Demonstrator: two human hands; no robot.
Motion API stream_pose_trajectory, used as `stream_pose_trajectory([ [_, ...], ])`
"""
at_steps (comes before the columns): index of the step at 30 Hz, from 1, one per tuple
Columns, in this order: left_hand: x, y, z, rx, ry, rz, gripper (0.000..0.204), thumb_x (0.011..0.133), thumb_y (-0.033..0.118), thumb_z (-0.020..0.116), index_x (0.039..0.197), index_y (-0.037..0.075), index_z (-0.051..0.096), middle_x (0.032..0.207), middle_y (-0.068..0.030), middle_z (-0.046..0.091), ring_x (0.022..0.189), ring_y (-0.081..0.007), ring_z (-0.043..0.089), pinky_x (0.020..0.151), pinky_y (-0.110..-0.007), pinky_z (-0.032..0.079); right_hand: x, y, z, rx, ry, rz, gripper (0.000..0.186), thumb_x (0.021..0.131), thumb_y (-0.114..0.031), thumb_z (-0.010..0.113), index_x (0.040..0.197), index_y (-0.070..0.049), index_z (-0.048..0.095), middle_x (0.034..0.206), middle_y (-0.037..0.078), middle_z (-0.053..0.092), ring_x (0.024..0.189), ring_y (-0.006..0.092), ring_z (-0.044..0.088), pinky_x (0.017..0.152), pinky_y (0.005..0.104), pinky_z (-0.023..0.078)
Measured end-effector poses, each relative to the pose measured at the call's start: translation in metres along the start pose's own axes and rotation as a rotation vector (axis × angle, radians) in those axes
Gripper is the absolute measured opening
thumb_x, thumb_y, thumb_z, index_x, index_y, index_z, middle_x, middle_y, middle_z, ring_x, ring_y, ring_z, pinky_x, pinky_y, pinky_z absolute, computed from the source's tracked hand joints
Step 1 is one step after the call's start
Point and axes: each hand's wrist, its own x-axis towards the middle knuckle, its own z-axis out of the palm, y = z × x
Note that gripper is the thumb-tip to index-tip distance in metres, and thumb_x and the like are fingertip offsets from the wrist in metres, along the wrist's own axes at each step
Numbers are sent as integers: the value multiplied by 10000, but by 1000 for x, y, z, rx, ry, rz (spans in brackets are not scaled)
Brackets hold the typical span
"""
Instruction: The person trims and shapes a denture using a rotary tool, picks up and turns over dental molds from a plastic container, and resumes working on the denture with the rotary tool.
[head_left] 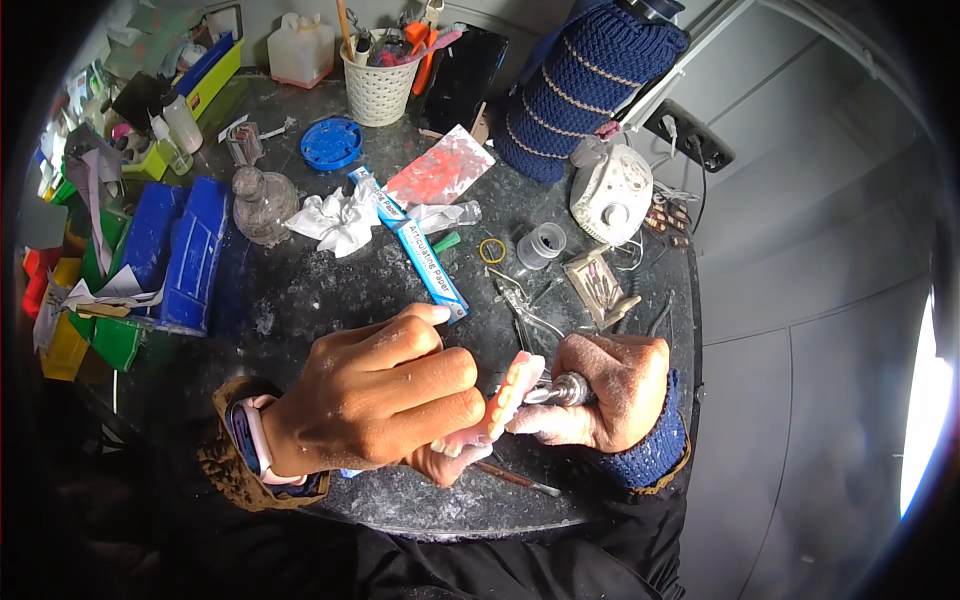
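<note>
Left hand [390, 392] pinches pink, curved acrylic denture [512, 398]; right hand's [612, 388] fingers clench silver metal handpiece [570, 390]. Likely trimming; next calls for steady bracing.

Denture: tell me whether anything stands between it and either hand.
Nothing visible blocks either one. The left hand grips the denture; the right hand is close beside it, its metal tool pointing toward the denture.

A dental workshop, shown by the pink-based denture [513, 396] and metal handpiece [570, 389], the dusty white control box [612, 190] at far right, and pale powder [400, 497] speckling the dark tabletop [275, 285]
</note>
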Motion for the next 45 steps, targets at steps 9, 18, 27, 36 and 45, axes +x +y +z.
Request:
stream_pose_trajectory([
  [9, 0, -1, -2, 8, -21, -1, 181, 733, 229, 625, 650, 119, 508, 706, 14, 474, 662, -164, 523, 786, -336, 527, 2, 2, 3, 19, -27, -47, 548, 617, -575, 761, 609, -74, 538, 482, 43, 481, 407, 227, 530, 402, 300, 400],
  [18, -1, -3, -4, 18, -27, -7, 199, 770, 275, 597, 670, 117, 529, 722, 3, 477, 701, -189, 549, 779, -336, 531, 4, 0, 6, 14, 2, -22, 566, 585, -590, 764, 619, -67, 548, 480, 45, 480, 404, 225, 530, 401, 304, 402],
  [27, -4, -6, -4, 26, -59, 2, 333, 821, 435, 531, 720, 118, 542, 751, -5, 478, 732, -201, 554, 768, -335, 537, 5, 0, 5, 14, -32, -20, 561, 596, -583, 756, 603, -69, 533, 486, 47, 474, 401, 233, 518, 400, 309, 394],
  [36, -2, -4, -2, 27, -50, 5, 270, 757, 380, 590, 715, 118, 542, 753, -3, 480, 727, -191, 550, 754, -326, 537, 2, 1, 5, -37, 2, -87, 500, 641, -549, 735, 624, -90, 537, 509, 38, 518, 405, 222, 547, 377, 315, 419],
  [45, -4, -2, -6, 37, -70, -17, 263, 753, 378, 592, 718, 121, 547, 756, 7, 485, 713, -174, 539, 736, -308, 535, 5, -1, 4, -60, -25, -93, 509, 644, -550, 734, 616, -85, 531, 495, 38, 498, 400, 222, 542, 374, 311, 416],
])
